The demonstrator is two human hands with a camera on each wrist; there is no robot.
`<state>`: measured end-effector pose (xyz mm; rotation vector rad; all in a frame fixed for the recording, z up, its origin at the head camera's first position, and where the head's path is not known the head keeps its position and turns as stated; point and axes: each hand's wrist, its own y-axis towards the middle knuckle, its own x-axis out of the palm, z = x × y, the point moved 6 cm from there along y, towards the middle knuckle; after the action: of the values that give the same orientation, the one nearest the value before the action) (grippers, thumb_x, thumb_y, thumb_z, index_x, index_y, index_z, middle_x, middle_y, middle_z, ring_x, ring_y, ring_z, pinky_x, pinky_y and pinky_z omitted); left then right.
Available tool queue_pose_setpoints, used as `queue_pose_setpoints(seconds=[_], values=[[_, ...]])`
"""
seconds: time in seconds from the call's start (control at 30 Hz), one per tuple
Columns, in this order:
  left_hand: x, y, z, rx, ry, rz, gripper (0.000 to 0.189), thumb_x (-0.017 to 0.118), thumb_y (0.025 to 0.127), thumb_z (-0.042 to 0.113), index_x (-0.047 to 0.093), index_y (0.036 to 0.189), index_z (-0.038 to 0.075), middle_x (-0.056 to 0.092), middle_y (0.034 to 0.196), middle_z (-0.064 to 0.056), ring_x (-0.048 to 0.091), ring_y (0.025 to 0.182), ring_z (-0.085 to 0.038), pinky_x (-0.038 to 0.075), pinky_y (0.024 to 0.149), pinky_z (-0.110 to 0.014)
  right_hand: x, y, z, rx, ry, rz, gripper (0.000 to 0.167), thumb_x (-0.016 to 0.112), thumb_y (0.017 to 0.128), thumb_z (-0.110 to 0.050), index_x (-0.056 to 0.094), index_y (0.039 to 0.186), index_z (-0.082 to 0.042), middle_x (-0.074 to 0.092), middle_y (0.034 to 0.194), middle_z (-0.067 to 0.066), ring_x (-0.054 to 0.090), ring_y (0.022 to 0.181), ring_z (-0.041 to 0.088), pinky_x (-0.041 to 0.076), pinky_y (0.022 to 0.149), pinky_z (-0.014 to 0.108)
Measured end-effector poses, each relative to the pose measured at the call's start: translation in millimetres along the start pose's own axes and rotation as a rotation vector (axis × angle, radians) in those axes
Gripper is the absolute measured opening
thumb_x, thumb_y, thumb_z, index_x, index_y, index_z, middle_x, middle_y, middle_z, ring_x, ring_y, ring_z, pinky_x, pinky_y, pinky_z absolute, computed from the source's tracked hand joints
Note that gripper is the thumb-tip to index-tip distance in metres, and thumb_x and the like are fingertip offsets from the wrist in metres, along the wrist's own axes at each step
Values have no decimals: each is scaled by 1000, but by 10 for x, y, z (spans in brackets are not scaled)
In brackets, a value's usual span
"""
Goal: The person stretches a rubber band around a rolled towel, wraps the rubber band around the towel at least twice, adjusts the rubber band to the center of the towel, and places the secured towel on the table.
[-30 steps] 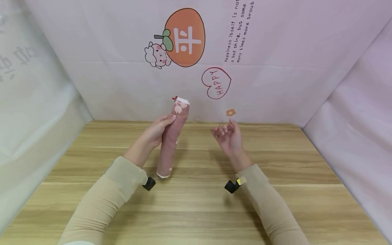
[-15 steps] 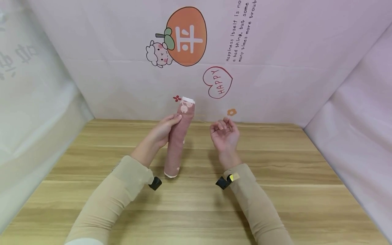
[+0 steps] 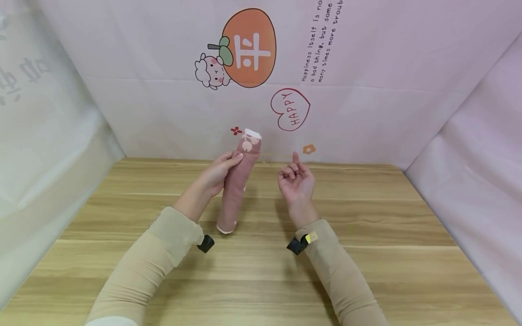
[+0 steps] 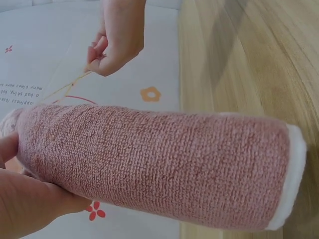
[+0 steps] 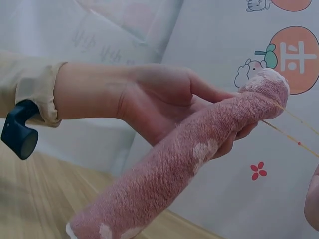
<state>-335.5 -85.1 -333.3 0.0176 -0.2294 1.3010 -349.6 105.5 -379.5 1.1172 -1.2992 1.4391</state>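
A pink towel (image 3: 238,188) with white edges and pale patterns is rolled into a long tube and held tilted above the table. My left hand (image 3: 218,174) grips it near its upper end, thumb lying along the front. Round that end runs a thin yellow rubber band (image 5: 281,132), drawn out in two strands in the right wrist view. The strands meet at the curled fingers of my right hand (image 4: 115,42), which pinches the band in the left wrist view. From the head, the right hand shows palm up with one finger raised.
Beneath both hands lies a wood-grain table (image 3: 261,271). A white printed cloth (image 3: 163,113) rises right behind it, and more cloth hangs at both sides. Each sleeve cuff carries a small black camera (image 3: 297,245).
The left hand and towel have shifted slightly right, while the right hand has moved a little left. One right finger, curled half a second ago, now points up. The yellow band shows stretched between the hands.
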Motion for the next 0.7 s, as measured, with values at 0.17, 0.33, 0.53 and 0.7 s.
queue_pose_setpoints(seconds=[0.17, 0.33, 0.53, 0.7], values=[[23, -18, 36, 20, 84, -40, 49, 44, 111, 19, 36, 154, -3, 50, 133, -14, 51, 113, -19, 39, 110, -37, 58, -24, 17, 54, 57, -59, 66, 48, 84, 12, 46, 148, -5, 60, 83, 13, 45, 54, 17, 45, 51, 25], [60, -26, 67, 70, 134, -94, 36, 46, 110, 18, 46, 139, -4, 55, 119, -11, 56, 103, -18, 46, 98, -34, 125, -69, 21, 92, 96, -117, 101, 56, 68, 26, 34, 159, -13, 70, 102, 23, 60, 63, 24, 55, 54, 27], [109, -26, 57, 82, 200, -158, 36, 47, 110, 17, 47, 140, -4, 56, 116, -8, 57, 99, -16, 49, 90, -29, 134, -76, -12, 48, 67, -94, 56, 44, 102, 11, 45, 153, -12, 74, 102, 20, 67, 63, 24, 59, 58, 28], [148, -41, 50, 99, 266, -185, 29, 47, 110, 15, 51, 132, -4, 55, 113, -7, 55, 100, -17, 47, 89, -29, 120, -62, -32, 6, 81, -21, 22, 45, 107, 3, 65, 116, 3, 74, 95, 21, 72, 68, 26, 62, 66, 31]])
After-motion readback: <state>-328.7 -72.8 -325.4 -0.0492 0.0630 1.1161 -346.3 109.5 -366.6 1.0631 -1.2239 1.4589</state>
